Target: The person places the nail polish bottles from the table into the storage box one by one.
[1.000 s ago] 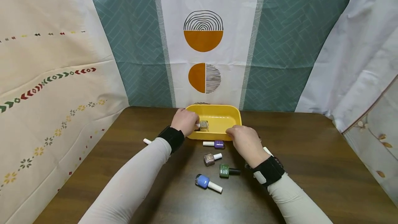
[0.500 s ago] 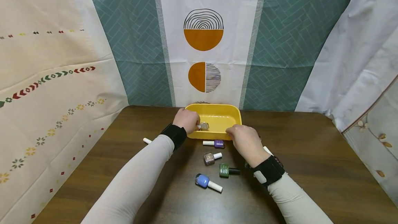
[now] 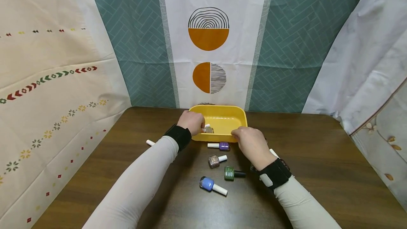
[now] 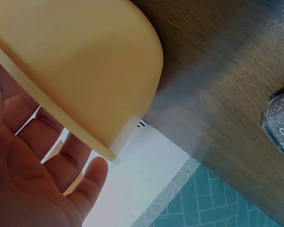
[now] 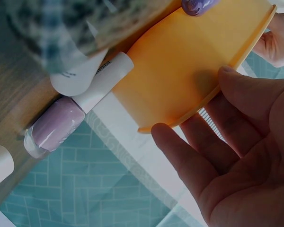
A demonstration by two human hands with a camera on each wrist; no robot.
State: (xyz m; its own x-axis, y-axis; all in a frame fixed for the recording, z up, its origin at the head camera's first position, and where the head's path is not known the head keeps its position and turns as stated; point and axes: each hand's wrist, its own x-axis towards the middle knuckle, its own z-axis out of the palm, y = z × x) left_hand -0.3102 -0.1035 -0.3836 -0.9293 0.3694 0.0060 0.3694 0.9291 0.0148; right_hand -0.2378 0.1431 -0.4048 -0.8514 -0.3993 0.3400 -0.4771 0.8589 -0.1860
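Note:
At the table's back edge stands a yellow tray (image 3: 229,138). My left hand (image 3: 190,122) reaches over its near left rim, fingers curled at the white cap of a glittery nail polish bottle (image 3: 209,130) low inside it. A second white cap (image 3: 207,125) shows just behind that bottle. In the left wrist view the rim hides the fingertips and the bottle. My right hand (image 3: 252,146) pinches the near right rim, thumb (image 5: 229,75) outside and fingers inside. Right in front of the tray lies a purple nail polish bottle (image 3: 224,146).
Nearer on the table lie a glitter bottle (image 3: 214,161), a green bottle (image 3: 229,173) with a black cap and a blue bottle (image 3: 207,183). A white cap (image 3: 150,142) shows beside the left forearm. A lilac bottle (image 5: 61,123) lies near the right hand, with more bottles partly hidden there.
The glittery bottle at my left hand has sunk lower and tipped flatter in the tray, and a second white cap now shows behind it. The right hand stays on the rim.

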